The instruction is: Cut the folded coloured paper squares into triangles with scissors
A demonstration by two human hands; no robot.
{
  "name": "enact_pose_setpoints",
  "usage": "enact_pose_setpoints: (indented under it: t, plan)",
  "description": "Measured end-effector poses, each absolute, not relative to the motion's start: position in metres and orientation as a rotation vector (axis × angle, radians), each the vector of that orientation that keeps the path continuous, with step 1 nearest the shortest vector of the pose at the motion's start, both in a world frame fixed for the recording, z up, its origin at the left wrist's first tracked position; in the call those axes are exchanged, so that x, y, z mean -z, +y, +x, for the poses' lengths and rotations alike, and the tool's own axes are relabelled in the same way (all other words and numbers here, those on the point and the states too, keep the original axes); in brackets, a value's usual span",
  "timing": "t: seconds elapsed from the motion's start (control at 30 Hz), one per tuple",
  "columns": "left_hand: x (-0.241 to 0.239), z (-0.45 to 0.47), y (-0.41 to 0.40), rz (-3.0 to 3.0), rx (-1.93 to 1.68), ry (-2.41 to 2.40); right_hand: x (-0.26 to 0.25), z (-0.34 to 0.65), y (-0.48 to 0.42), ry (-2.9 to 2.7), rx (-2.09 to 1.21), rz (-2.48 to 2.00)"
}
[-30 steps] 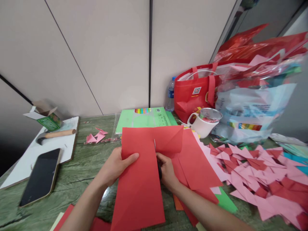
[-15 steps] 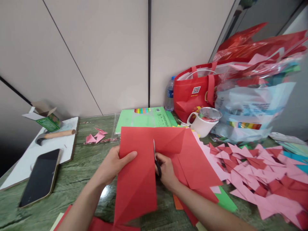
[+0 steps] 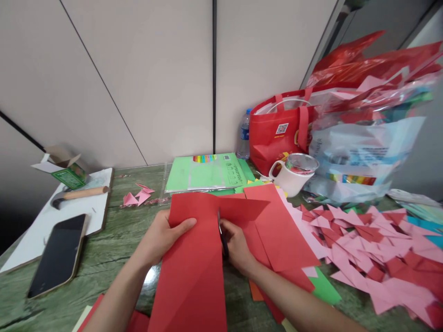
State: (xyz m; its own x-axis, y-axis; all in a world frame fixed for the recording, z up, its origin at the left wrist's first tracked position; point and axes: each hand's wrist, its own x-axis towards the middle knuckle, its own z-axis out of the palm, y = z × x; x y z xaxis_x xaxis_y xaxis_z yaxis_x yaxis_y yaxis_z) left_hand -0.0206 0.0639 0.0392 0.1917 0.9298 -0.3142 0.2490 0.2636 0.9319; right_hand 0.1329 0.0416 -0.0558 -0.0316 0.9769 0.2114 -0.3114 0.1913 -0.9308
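Observation:
My left hand grips the left edge of a large red paper sheet, thumb on top, holding it above the green table. My right hand is closed round black-handled scissors, whose blades stand in a cut running up the middle of the sheet. The right part of the cut sheet hangs folded over to the right. More red sheets lie flat under my right hand.
A phone and a hammer lie on a white board at left, near a small green box. A green paper pack, white mug, red bag and water bottle stand behind. Pink and red folded triangles cover the right.
The red sheet has dropped lower and tilted flatter toward the table, and the scissors have moved slightly up the cut. Both hands keep their grips.

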Motion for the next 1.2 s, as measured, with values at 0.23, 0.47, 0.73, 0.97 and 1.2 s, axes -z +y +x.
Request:
enact_pose_setpoints:
  t: [0.23,0.47,0.73,0.97,1.2]
  plan:
    - [-0.038,-0.019,0.062,1.142,-0.664,1.235,0.050,0.134,0.042,-1.110,-1.192,-0.832]
    - [-0.039,-0.019,0.062,1.113,-0.654,1.216,0.053,0.135,0.040,-1.122,-1.175,-0.811]
    - [-0.042,-0.018,0.060,1.116,-0.650,1.234,0.054,0.136,0.040,-1.168,-1.192,-0.881]
    - [-0.043,-0.020,0.061,1.066,-0.649,1.186,0.056,0.136,0.040,-1.179,-1.180,-0.882]
    - [-0.047,-0.020,0.062,0.917,-0.632,1.148,0.062,0.137,0.041,-1.214,-1.169,-0.891]
